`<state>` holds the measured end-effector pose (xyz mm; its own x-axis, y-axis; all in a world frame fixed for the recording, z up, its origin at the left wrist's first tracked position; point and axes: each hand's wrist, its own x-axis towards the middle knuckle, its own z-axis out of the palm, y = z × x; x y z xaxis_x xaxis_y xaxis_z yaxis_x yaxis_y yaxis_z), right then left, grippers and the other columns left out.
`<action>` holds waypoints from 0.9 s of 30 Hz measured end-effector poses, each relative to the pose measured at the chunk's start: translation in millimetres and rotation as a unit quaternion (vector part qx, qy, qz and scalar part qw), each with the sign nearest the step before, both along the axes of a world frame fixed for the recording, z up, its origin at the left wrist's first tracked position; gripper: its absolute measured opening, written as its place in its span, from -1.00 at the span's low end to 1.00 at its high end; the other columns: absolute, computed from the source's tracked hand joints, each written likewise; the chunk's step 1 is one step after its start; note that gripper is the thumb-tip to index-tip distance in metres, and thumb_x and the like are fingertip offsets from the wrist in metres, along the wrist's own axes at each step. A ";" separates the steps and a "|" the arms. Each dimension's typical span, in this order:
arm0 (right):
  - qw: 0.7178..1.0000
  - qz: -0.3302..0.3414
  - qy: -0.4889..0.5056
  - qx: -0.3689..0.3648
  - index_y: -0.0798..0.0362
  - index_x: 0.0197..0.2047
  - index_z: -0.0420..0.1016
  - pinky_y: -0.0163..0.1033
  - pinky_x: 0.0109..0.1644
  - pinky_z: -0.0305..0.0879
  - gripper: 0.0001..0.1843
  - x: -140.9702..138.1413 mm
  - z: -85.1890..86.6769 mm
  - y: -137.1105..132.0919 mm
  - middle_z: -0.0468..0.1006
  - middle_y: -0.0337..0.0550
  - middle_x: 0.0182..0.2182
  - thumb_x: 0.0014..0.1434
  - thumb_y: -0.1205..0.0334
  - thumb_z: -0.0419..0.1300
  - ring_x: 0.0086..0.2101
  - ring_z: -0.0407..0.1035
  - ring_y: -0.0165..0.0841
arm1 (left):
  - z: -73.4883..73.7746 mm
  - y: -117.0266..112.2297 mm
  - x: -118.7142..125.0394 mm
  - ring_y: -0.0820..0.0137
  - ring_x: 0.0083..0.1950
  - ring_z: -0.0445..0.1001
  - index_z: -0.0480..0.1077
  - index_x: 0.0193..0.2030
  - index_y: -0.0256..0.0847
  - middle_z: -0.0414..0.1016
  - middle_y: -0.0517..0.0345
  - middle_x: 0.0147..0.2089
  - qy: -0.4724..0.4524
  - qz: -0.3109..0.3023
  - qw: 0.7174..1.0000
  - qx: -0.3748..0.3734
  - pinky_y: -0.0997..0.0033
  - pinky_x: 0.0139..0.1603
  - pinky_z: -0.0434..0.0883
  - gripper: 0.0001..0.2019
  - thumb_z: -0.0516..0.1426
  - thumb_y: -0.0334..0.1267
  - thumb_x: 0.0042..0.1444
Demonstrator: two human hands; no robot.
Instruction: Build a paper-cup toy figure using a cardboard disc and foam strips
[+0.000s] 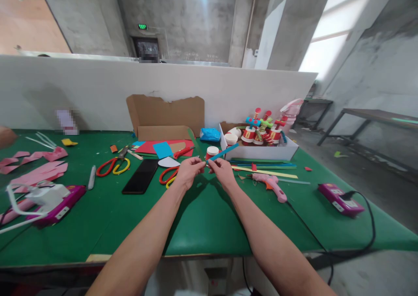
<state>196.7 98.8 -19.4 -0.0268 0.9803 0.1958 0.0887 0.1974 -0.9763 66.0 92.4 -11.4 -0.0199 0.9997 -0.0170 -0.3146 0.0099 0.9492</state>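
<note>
A narrow blue paper strip slants up to the right from between my hands. My right hand pinches it near its lower end. Close by on the left, my left hand has its fingertips pinched together at that same lower end; the fingers cover the exact contact. Just behind the hands stands a small red and white paper cup, its lower part partly covered by the strip and fingers. Red and yellow scissors lie beside my left hand. A pink glue gun rests to the right of my right hand.
A white box holds several decorated paper cups. Coloured strips lie before it. Leftward are a black phone, more scissors and pink paper. Purple power strips sit at both sides. Another person's hand shows far left.
</note>
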 end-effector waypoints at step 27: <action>0.998 0.027 0.004 -0.062 0.12 -0.62 0.47 -0.32 -0.48 0.28 -0.73 5.1 4.5 -2.1 0.46 -0.24 -0.69 -0.15 0.08 0.32 -0.64 0.31 -0.45 | -0.4 1.5 -6.0 0.55 -0.59 0.28 0.38 -0.54 -0.27 0.33 0.30 -0.63 0.047 0.017 0.999 0.018 0.50 -0.51 0.25 -0.61 0.39 -0.07 -0.43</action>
